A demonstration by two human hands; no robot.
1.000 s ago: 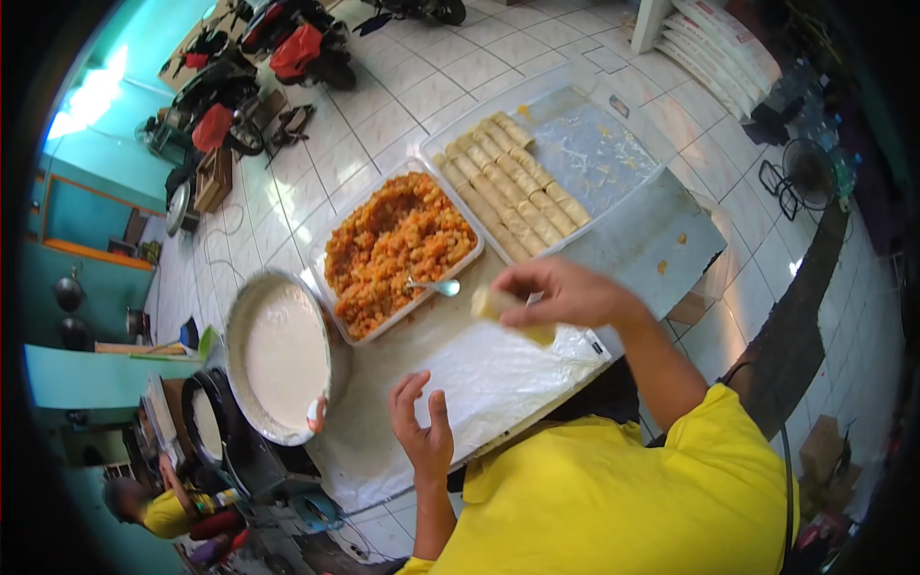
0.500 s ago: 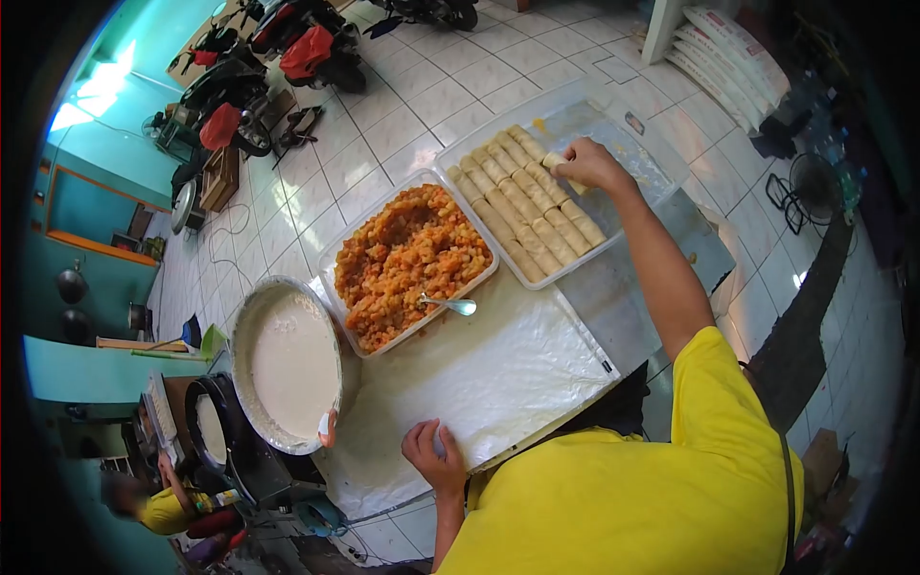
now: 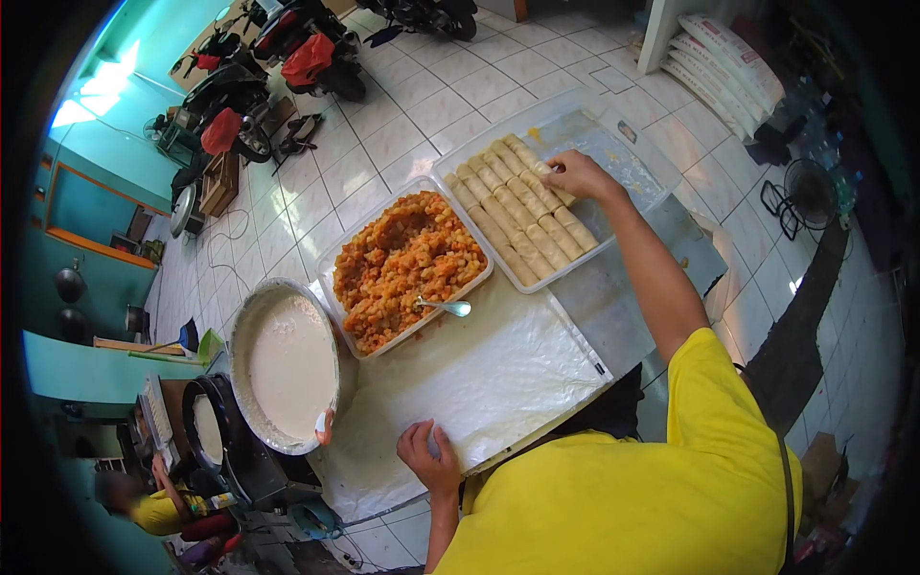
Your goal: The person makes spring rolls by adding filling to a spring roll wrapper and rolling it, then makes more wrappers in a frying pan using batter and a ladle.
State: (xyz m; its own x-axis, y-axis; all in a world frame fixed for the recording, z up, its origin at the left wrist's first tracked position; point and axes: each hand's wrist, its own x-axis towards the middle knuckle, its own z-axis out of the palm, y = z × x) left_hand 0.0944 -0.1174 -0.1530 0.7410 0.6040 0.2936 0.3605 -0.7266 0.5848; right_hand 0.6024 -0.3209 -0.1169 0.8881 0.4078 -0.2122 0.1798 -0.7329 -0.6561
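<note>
My right hand point(image 3: 582, 175) is over the clear plastic tub point(image 3: 628, 163), its fingers pinched on a pale spring roll point(image 3: 560, 195) at the right side of the packed rolls. The grip hides part of that roll. Several rows of rolls point(image 3: 522, 201) lie side by side in the tub's left part. My left hand point(image 3: 429, 458) rests at the near edge of the plastic-covered table point(image 3: 479, 374), fingers apart and holding nothing. Beyond it, a second tub point(image 3: 489, 273) contains orange chunky filling point(image 3: 407, 254) with a metal spoon point(image 3: 450, 308) lying in it.
A large pot point(image 3: 278, 446) of pale batter stands left of the filling. Further left, a person in a yellow shirt point(image 3: 158, 513) is beside a dark round pan point(image 3: 206, 426). Motorcycles point(image 3: 321, 57) are parked on the tiled floor; stacked sacks point(image 3: 724, 72) stand at upper right.
My right hand has moved slightly left and down, bringing the held roll against the row of rolls. My left hand stays at the table edge.
</note>
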